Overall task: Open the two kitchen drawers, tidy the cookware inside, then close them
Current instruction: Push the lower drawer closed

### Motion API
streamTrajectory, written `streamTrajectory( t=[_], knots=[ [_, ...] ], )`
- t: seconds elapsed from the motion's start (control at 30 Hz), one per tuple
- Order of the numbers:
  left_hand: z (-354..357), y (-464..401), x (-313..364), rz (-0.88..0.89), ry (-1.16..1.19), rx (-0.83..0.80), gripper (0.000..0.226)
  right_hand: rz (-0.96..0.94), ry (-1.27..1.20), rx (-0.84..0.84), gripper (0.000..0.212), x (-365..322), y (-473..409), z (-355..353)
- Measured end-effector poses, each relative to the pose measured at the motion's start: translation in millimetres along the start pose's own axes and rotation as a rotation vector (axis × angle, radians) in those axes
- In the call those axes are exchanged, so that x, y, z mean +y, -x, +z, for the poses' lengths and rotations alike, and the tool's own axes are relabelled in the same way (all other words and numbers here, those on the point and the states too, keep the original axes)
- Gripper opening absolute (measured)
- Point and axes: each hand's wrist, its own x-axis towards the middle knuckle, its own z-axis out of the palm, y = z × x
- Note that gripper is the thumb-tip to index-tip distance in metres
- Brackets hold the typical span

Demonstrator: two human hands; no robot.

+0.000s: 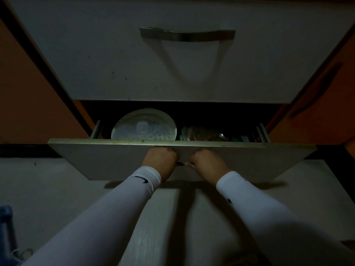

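The lower drawer (269,158) stands partly pulled out, its grey front facing me. My left hand (160,162) and my right hand (206,164) are both closed around its metal handle (180,163), which shows only as a short piece between them. Inside the drawer on the left lies a round glass lid (144,125) over a perforated steamer plate. To its right are dim packets and a spoon (221,135), hard to make out. The upper drawer (115,60) is shut, with its metal handle (187,35) free.
Orange cabinet doors (28,89) flank the drawers on both sides. Pale wood-grain floor (57,198) runs below the drawer. A blue object (6,223) sits at the lower left edge. The scene is dark.
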Motion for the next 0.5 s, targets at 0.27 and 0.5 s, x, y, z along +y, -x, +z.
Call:
streamTrajectory(
  t=[0.27, 0.5],
  knots=[
    [0, -16, -7, -0.012, 0.001, 0.026, 0.02, -0.025, 0.007, 0.065, 0.036, 8, -16, -2],
    [3, -33, -15, 0.0, 0.01, 0.032, 0.021, -0.016, -0.007, 0.071, 0.037, 16, -33, -6]
  ],
)
